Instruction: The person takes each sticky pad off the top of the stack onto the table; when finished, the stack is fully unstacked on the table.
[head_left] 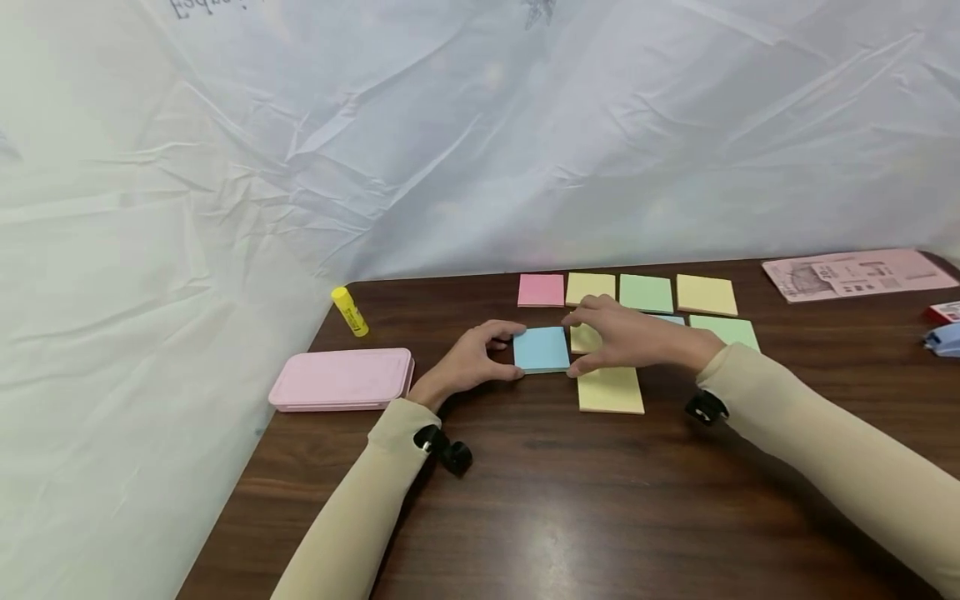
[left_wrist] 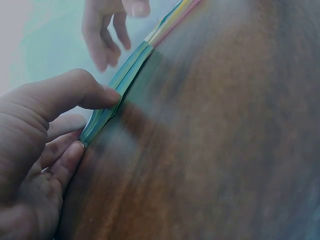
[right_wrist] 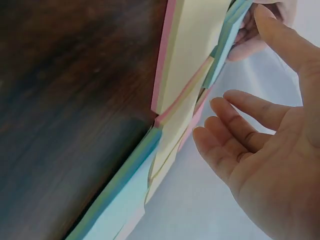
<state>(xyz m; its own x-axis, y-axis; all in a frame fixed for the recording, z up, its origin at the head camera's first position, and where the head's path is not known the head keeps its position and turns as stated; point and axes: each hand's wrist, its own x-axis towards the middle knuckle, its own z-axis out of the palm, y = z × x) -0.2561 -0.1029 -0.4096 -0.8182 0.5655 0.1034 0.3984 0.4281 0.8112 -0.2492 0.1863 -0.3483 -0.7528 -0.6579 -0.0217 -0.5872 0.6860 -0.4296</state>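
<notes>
On the table, far pads already in rows. Left hand pinching blue pad, right hand loose above; blue pad not yet placed.

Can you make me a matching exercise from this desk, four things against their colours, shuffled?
Things:
1. glue stick
2. flat case
3. pad held by the left hand
4. pad nearest the person

Colours:
A. blue
B. yellow pad colour, pale
C. pink
D. bright yellow

Pairs: 1-D, 2-C, 3-A, 4-B. The blue pad lies between both hands; the right hand hovers open.
</notes>
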